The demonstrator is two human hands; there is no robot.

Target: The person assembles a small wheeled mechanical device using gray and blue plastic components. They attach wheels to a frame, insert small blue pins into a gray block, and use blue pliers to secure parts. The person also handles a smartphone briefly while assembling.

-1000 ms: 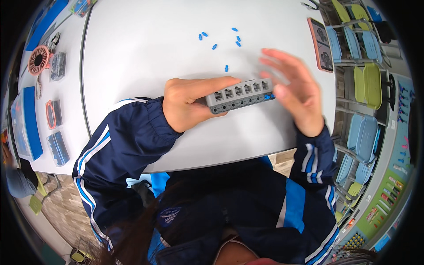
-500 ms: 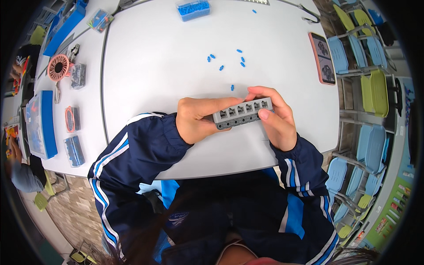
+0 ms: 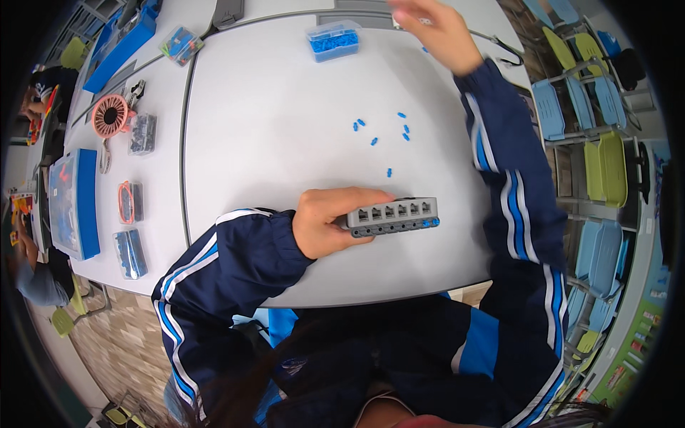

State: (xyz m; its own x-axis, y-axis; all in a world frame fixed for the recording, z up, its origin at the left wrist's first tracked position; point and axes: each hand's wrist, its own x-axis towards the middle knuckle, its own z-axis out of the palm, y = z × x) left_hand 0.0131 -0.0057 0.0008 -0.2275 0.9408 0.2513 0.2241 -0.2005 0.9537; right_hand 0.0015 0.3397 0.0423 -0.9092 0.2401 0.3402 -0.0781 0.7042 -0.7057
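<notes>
My left hand (image 3: pixel 325 222) grips the left end of a grey box-shaped controller block (image 3: pixel 396 208) with a row of square ports facing up. A dark grey beam with round holes (image 3: pixel 392 230) runs along its near side. Blue connector pins (image 3: pixel 432 222) sit at the right end of that beam. My right hand (image 3: pixel 441 34) is far off at the top right, its fingers stretched out and partly cut by the picture's edge. Beyond the block lie several loose blue connector pins (image 3: pixel 389 172). Another small blue piece (image 3: pixel 425 49) is beside my right hand.
At the back stands a clear tub of blue pins (image 3: pixel 334 43). Left of the table seam are a pink fan (image 3: pixel 110 116), small clear boxes (image 3: pixel 130 254) and a large blue-edged case (image 3: pixel 87 203). Chairs (image 3: pixel 606 167) line the right side; another person's arm (image 3: pixel 32 264) shows at far left.
My right hand has let go of the block and swung up to the far right. My left hand still holds the block. Blue pins now show at the beam's right end, where my hand was.
</notes>
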